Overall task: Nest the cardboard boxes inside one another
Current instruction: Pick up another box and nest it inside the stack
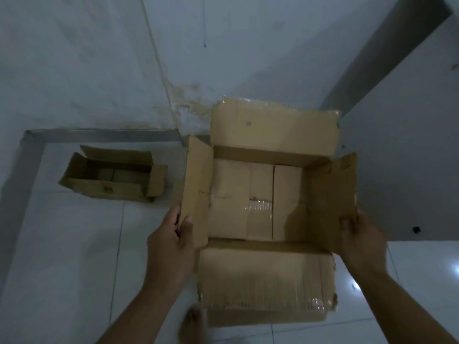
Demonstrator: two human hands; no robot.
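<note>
A large open cardboard box [258, 202] stands on the floor in front of me, all its flaps spread outward and its inside empty. My left hand [171, 242] grips the near corner of its left flap. My right hand [360, 237] holds the lower edge of its right flap. A smaller open cardboard box [111, 175] lies on the floor to the left, apart from the large one, near the wall; its flaps stand up and it looks empty.
The white tiled floor [74, 244] meets pale walls [74, 58] in a corner just behind the boxes. A grey skirting strip [99, 134] runs along the wall base. My bare foot [193, 324] rests beside the large box's near flap.
</note>
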